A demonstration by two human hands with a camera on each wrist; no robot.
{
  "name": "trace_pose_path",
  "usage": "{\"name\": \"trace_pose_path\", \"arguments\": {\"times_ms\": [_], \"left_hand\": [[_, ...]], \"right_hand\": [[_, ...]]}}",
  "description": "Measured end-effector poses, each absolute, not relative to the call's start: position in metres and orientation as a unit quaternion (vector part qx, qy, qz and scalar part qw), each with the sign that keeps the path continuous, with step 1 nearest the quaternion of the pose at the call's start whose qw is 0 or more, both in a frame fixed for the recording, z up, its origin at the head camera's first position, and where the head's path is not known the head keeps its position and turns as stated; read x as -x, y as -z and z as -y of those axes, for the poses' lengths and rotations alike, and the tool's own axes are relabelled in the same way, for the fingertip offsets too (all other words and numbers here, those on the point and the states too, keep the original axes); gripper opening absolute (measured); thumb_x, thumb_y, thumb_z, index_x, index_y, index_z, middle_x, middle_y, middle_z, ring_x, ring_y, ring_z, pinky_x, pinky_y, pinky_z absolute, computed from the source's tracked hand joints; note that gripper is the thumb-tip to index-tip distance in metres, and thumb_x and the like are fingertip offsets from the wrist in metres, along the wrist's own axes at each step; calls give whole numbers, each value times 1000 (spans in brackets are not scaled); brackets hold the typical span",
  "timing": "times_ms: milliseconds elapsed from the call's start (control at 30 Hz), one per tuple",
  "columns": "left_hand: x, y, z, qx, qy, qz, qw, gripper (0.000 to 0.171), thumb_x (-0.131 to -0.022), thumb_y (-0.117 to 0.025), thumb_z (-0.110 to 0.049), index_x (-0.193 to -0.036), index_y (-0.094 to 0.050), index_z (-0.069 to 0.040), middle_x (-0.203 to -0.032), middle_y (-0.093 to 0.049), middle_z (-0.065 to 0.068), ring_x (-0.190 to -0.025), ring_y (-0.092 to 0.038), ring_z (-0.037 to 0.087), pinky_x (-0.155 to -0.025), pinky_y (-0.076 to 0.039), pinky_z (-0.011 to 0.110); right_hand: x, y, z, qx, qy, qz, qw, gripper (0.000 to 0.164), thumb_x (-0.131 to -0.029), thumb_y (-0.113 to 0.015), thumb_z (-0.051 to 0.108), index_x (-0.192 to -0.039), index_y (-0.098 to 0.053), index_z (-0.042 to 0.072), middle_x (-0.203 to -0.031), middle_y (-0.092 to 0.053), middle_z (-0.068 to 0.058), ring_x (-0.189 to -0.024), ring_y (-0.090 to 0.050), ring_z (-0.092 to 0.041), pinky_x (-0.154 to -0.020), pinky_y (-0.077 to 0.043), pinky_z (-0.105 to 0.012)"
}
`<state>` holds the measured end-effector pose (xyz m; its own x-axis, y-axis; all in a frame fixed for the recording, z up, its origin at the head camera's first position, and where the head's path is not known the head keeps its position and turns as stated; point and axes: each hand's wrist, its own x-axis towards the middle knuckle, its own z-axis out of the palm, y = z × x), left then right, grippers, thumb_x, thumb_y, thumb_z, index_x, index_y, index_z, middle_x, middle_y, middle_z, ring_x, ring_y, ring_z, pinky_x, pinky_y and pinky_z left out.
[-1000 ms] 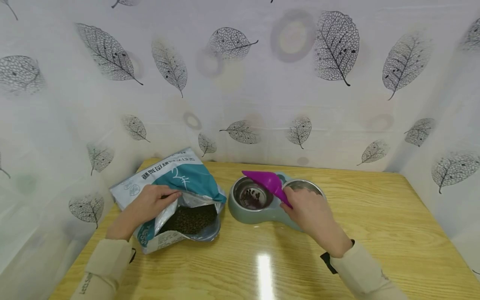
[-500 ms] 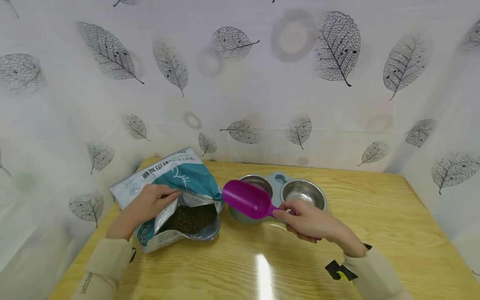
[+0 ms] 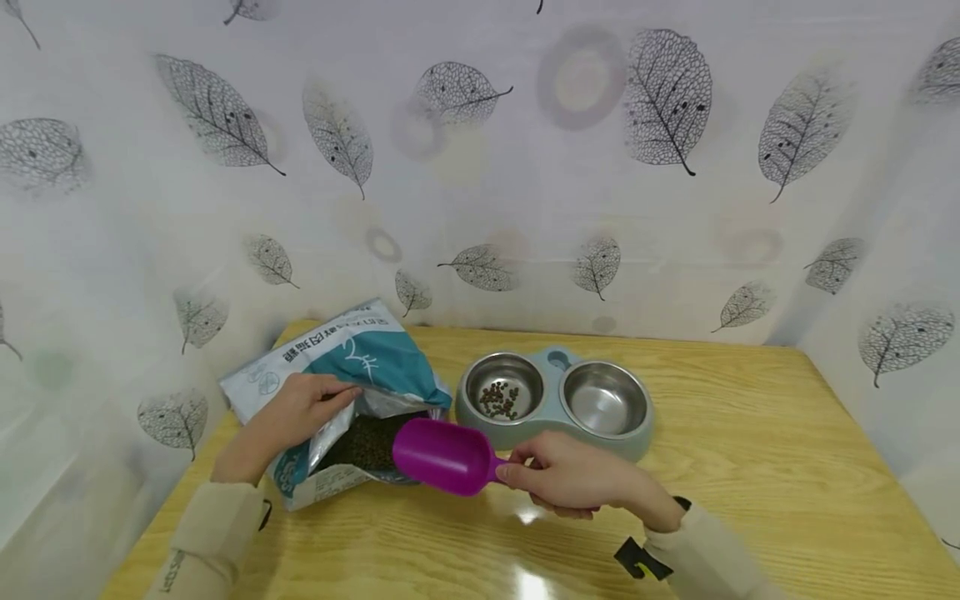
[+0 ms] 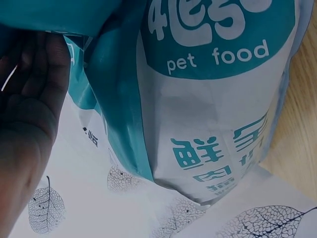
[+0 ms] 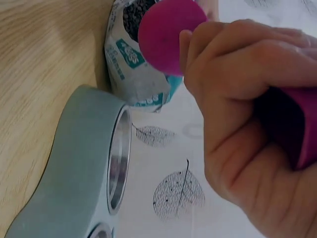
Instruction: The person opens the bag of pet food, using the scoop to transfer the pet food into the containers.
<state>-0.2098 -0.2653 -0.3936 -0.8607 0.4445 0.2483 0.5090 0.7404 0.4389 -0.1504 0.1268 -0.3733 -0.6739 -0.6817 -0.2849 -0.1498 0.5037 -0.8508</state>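
A teal and white pet food bag lies on its side at the left, its mouth facing me and brown kibble inside. My left hand pinches the upper edge of that mouth; in the left wrist view the fingers are partly hidden under the film. By its handle my right hand grips a purple scoop, which looks empty and overlaps the right side of the bag's mouth. Behind the scoop stands a grey-green double pet bowl. Its left steel bowl holds some kibble; the right one is bare.
A wooden table carries everything and stretches off to the right. Behind it hangs a pale leaf-patterned curtain, close to the bag's far end. The double bowl stands just right of the bag.
The scoop has gone from tipped over the left bowl to the bag's mouth, moving left and toward me, and now faces upward. My left hand has stayed on the bag.
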Motion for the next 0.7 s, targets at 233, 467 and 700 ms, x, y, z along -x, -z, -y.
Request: {"name": "trace_pose_path", "arguments": {"times_ms": [233,467,700], "left_hand": [[210,394,266,248,242,936,60,16,-99,-67,-13,-104,-82,-10,-70,-67,-9,-59,-45,-3,-56,-40,21],[209,394,267,240,240,939,57,16,-99,-67,-14,-104,-82,-11,-67,-64,-10,-58,-44,-2,-54,-39,21],[209,396,266,241,248,937,51,17,-100,-66,-14,-104,-82,-12,-65,-62,-12,-56,-43,-3,-54,-39,21]], "right_hand": [[145,376,-100,230,401,-838,291,35,-104,-56,45,-85,-63,16,-48,-45,5,-32,-40,-7,-32,-33,-22],[138,372,-70,210,366,-868,262,41,-104,-58,35,-69,-52,15,-47,-44,5,-30,-42,-7,-33,-35,-20],[135,369,-43,199,358,-879,245,31,-104,-58,27,-77,-55,13,-47,-46,2,-27,-39,-7,-29,-32,-20]]}}
